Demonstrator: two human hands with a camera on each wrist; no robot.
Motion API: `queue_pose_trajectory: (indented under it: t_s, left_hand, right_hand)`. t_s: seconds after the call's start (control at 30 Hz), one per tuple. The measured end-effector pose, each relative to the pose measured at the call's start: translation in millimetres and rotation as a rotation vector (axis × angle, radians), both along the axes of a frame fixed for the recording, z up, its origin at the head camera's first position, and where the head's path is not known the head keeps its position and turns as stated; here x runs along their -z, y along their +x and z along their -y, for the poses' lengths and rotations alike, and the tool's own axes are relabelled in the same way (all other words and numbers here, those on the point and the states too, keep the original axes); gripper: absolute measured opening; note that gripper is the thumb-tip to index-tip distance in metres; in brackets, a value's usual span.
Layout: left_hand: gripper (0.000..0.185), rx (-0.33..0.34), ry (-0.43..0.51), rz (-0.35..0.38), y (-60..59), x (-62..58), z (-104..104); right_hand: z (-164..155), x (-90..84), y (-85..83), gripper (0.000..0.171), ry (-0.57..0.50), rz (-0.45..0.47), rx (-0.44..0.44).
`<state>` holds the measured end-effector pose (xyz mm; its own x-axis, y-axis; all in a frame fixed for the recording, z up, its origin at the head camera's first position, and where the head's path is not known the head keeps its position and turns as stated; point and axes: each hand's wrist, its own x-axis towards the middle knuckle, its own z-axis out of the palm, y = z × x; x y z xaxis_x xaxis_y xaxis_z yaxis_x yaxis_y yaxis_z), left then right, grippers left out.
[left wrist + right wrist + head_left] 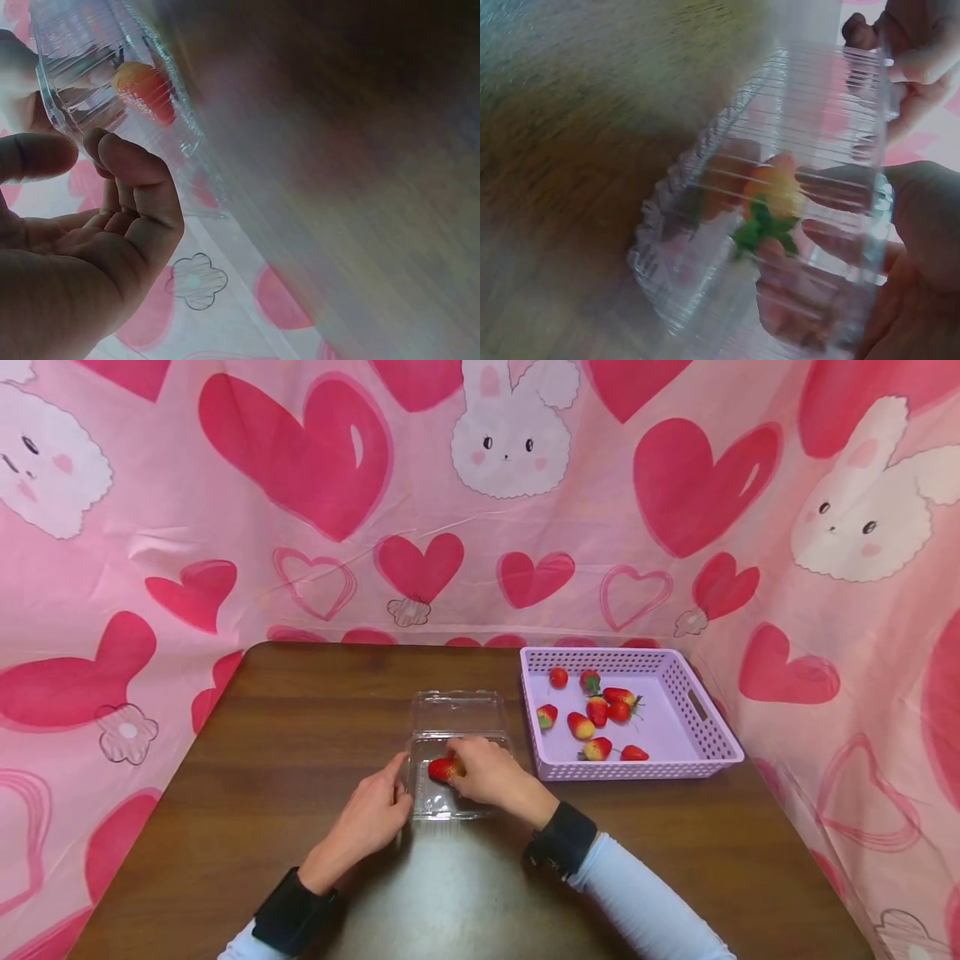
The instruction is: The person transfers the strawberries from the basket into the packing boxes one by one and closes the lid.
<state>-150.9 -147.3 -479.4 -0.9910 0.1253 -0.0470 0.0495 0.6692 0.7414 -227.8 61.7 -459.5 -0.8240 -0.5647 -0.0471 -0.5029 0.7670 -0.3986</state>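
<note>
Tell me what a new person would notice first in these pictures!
Probably the pink cloth behind the table, covered with big hearts and white bunny faces. Next might come the bright strawberries in the purple basket on the table's right side. Then, near the middle, the right hand holds one strawberry in an open clear plastic box.
</note>
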Motion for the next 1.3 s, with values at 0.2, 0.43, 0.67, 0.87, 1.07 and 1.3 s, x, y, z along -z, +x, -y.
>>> queue_pose_trajectory:
  t_s: [0.2,0.43,0.67,0.87,1.07,1.3]
  left_hand:
    - [0.068,-0.002,0.012,0.027,-0.7,-0.5,-1.0]
    - [0.068,-0.002,0.017,0.032,-1.9,-2.7,-3.0]
    - [0.067,0.002,0.023,0.045,-1.7,-3.1,-3.2]
    - [0.068,0.003,0.027,0.056,-2.1,-2.6,-2.5]
    - [0.067,0.006,0.022,0.05,-2.3,-3.3,-2.6]
    - [0.069,-0.003,0.021,0.073,-1.6,-4.3,-3.4]
  right_hand:
    - [-6.2,-6.2,7.2,0.029,-0.024,-0.009,-0.009]
    - [-7.2,-4.5,9.6,0.022,-0.041,0.032,-0.013]
    - [-5.7,-2.6,9.1,0.03,-0.047,0.055,-0.028]
    - [-3.0,-1.1,8.1,0.03,-0.049,0.04,-0.044]
    - [-1.2,-0.2,7.2,0.027,-0.064,-0.001,-0.084]
    - [0.6,-1.7,8.0,0.03,-0.008,-0.016,-0.115]
